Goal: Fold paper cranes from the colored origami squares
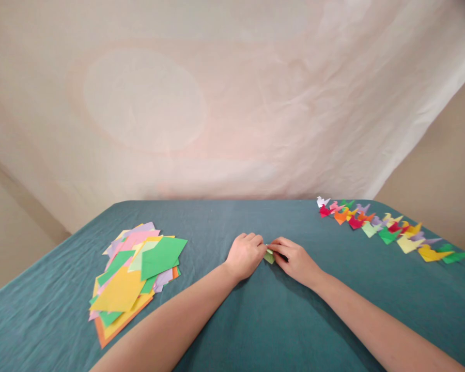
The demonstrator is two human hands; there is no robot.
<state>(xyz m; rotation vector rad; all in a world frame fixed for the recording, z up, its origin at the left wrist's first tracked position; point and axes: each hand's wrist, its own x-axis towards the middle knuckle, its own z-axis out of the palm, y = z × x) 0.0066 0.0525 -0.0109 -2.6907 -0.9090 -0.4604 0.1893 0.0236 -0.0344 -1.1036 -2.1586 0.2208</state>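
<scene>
Between my hands, at the middle of the table, is a small folded piece of light green paper (269,257). Its left side is gripped by my left hand (247,255), whose fingers are curled with the knuckles up. From the right, the thumb and fingers of my right hand (292,258) pinch the same paper near its upper edge. Most of the paper is covered by my fingers, so its exact folded shape cannot be made out.
A loose pile of coloured paper sheets (120,289) lies on the left. Several folded paper birds (389,235) stand in rows along the right. A dark green cloth (217,222) covers the table, with a pale hanging sheet (236,103) behind its far edge.
</scene>
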